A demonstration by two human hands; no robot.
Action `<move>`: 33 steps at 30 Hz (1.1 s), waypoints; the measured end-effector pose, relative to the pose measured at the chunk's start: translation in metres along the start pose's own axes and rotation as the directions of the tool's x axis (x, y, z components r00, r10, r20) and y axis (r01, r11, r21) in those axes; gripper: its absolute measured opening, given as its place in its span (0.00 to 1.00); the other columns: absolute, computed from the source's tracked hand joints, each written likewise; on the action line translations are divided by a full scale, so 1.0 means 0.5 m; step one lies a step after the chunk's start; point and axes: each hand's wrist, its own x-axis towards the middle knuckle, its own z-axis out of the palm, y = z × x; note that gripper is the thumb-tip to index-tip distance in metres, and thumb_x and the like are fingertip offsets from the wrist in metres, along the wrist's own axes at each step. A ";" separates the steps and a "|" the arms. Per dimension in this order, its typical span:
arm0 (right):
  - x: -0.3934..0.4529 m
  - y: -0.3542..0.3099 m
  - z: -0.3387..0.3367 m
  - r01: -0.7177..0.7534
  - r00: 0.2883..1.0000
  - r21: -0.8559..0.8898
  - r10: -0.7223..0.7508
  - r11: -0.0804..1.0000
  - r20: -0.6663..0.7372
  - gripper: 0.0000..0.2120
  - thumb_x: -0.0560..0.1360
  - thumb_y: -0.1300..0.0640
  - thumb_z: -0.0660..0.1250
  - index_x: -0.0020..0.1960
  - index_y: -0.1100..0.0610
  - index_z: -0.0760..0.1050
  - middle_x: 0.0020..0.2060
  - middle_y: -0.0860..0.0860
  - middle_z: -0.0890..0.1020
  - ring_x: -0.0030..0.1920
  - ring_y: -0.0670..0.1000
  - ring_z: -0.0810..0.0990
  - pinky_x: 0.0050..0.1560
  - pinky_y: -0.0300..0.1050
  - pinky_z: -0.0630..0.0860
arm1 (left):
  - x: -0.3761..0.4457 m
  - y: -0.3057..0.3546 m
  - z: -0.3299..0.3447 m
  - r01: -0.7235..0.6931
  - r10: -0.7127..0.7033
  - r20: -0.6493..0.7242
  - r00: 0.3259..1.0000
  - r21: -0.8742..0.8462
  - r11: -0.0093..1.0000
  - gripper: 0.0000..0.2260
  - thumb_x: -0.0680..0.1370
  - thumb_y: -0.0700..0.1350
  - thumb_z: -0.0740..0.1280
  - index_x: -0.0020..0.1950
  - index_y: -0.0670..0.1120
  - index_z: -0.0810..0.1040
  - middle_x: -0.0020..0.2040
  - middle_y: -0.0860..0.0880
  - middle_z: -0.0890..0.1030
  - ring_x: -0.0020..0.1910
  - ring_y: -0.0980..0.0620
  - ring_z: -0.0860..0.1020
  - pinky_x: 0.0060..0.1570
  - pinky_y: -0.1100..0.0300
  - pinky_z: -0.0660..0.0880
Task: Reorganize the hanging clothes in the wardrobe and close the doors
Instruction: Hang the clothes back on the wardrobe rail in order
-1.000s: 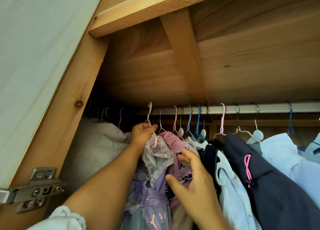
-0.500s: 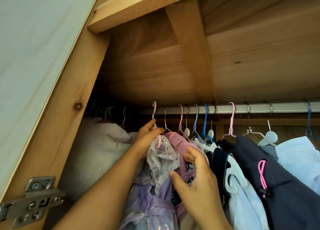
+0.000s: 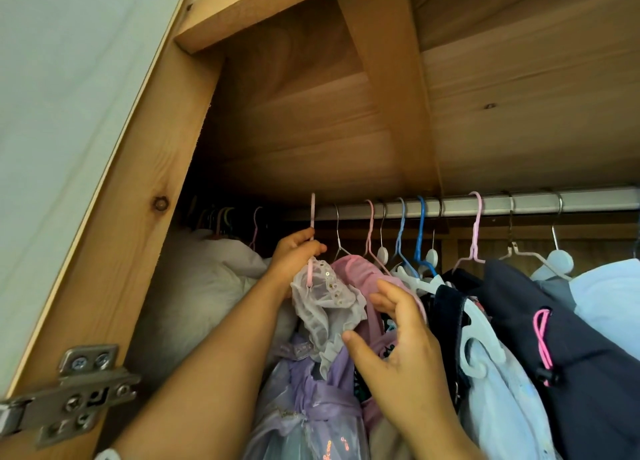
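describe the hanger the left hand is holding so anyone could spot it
Follow the metal rail leftward to its shadowed end. The pink hanger there, gripped by the left hand, carries a sheer sequinned lilac dress. Its hook alone pokes above the rail.

A white padded bundle lies immediately left of the left-hand fingers, in contact with the forearm below them. A metal hinge plate with cross-head screws is mounted well below and left of the fingers. A pale flat surface extends above and left; its identity cannot be determined.
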 end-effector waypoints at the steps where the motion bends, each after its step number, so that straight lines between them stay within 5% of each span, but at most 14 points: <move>1: -0.002 -0.001 -0.001 -0.002 1.000 0.001 0.002 1.000 0.003 0.32 0.68 0.57 0.75 0.62 0.36 0.61 0.55 0.29 0.69 0.59 0.27 0.66 0.55 0.24 0.68 | -0.002 0.003 0.001 0.005 -0.005 0.000 1.000 -0.001 1.000 0.21 0.77 0.33 0.61 0.70 0.41 0.69 0.57 0.39 0.79 0.48 0.48 0.80 0.36 0.66 0.73; 4: -0.004 -0.002 -0.002 0.004 1.000 -0.003 -0.004 1.000 -0.001 0.32 0.68 0.56 0.75 0.62 0.37 0.61 0.56 0.31 0.70 0.61 0.31 0.66 0.57 0.27 0.68 | -0.005 0.019 0.001 0.050 -0.051 -0.004 0.999 -0.053 0.997 0.17 0.77 0.32 0.58 0.63 0.43 0.73 0.42 0.43 0.80 0.37 0.53 0.77 0.32 0.66 0.74; 7: -0.006 -0.007 -0.002 0.008 1.000 0.008 -0.008 1.000 0.013 0.32 0.68 0.56 0.75 0.60 0.34 0.60 0.55 0.30 0.69 0.60 0.29 0.67 0.54 0.22 0.66 | -0.009 0.039 0.002 0.086 -0.086 -0.005 0.996 -0.057 0.995 0.09 0.75 0.31 0.58 0.42 0.42 0.73 0.30 0.45 0.76 0.30 0.54 0.76 0.26 0.67 0.70; 9: -0.006 -0.009 -0.003 0.007 1.000 0.014 -0.007 1.000 0.017 0.31 0.68 0.56 0.75 0.58 0.34 0.61 0.55 0.29 0.69 0.58 0.28 0.67 0.52 0.20 0.65 | -0.010 0.053 0.003 0.116 -0.117 -0.021 0.993 -0.062 0.991 0.08 0.73 0.30 0.57 0.38 0.39 0.73 0.31 0.44 0.74 0.25 0.56 0.75 0.23 0.69 0.68; 12: -0.007 -0.010 -0.003 0.010 1.000 0.019 -0.010 1.000 0.010 0.31 0.68 0.57 0.75 0.59 0.35 0.61 0.55 0.30 0.69 0.57 0.27 0.67 0.51 0.18 0.63 | -0.017 0.062 -0.002 0.198 -0.201 -0.019 0.979 -0.123 0.973 0.09 0.74 0.33 0.56 0.42 0.41 0.75 0.36 0.43 0.77 0.29 0.53 0.75 0.28 0.63 0.69; 15: -0.009 -0.008 -0.002 0.008 1.000 0.014 -0.008 1.000 0.017 0.31 0.68 0.56 0.75 0.61 0.37 0.61 0.55 0.30 0.69 0.57 0.27 0.67 0.51 0.18 0.63 | -0.031 0.051 -0.002 0.132 -0.132 0.010 0.991 -0.083 0.988 0.04 0.76 0.36 0.63 0.48 0.42 0.76 0.40 0.43 0.77 0.34 0.52 0.75 0.32 0.62 0.70; 18: -0.010 -0.005 -0.004 0.005 1.000 -0.010 -0.005 1.000 0.017 0.32 0.68 0.55 0.75 0.63 0.37 0.62 0.55 0.30 0.70 0.57 0.32 0.70 0.52 0.23 0.67 | -0.042 0.026 0.005 0.061 -0.060 0.119 0.991 -0.006 0.998 0.30 0.74 0.45 0.71 0.73 0.42 0.63 0.64 0.43 0.73 0.61 0.47 0.74 0.51 0.59 0.72; 22: -0.011 -0.004 -0.007 0.012 1.000 -0.031 -0.012 0.999 0.015 0.32 0.68 0.55 0.75 0.62 0.37 0.61 0.55 0.31 0.70 0.57 0.35 0.71 0.54 0.24 0.68 | -0.059 -0.004 0.003 -0.091 0.070 0.165 0.984 0.124 0.988 0.48 0.65 0.50 0.77 0.77 0.45 0.52 0.74 0.46 0.65 0.69 0.48 0.68 0.62 0.57 0.70; 26: -0.004 -0.004 -0.001 0.037 0.999 -0.045 -0.036 0.998 0.019 0.30 0.68 0.56 0.75 0.57 0.33 0.61 0.55 0.30 0.69 0.58 0.34 0.70 0.54 0.21 0.66 | -0.072 -0.015 0.003 -0.206 0.185 0.122 0.975 0.193 0.959 0.42 0.71 0.45 0.73 0.77 0.46 0.52 0.74 0.47 0.63 0.71 0.49 0.65 0.60 0.61 0.68; 30: 0.005 -0.004 0.006 0.033 0.999 -0.049 -0.033 0.998 0.019 0.32 0.69 0.56 0.74 0.65 0.38 0.62 0.61 0.39 0.71 0.65 0.41 0.69 0.63 0.38 0.71 | -0.065 -0.015 -0.008 -0.242 0.227 0.101 0.969 0.178 0.954 0.41 0.69 0.50 0.75 0.77 0.49 0.56 0.72 0.45 0.67 0.70 0.49 0.67 0.66 0.53 0.68; 33: 0.025 -0.006 0.018 0.072 0.997 -0.060 -0.071 0.996 0.017 0.32 0.69 0.55 0.74 0.69 0.47 0.64 0.61 0.40 0.71 0.64 0.39 0.68 0.58 0.22 0.63 | -0.054 -0.019 -0.021 -0.273 0.254 0.106 0.961 0.251 0.929 0.33 0.72 0.51 0.71 0.74 0.48 0.62 0.71 0.45 0.69 0.69 0.49 0.68 0.67 0.53 0.68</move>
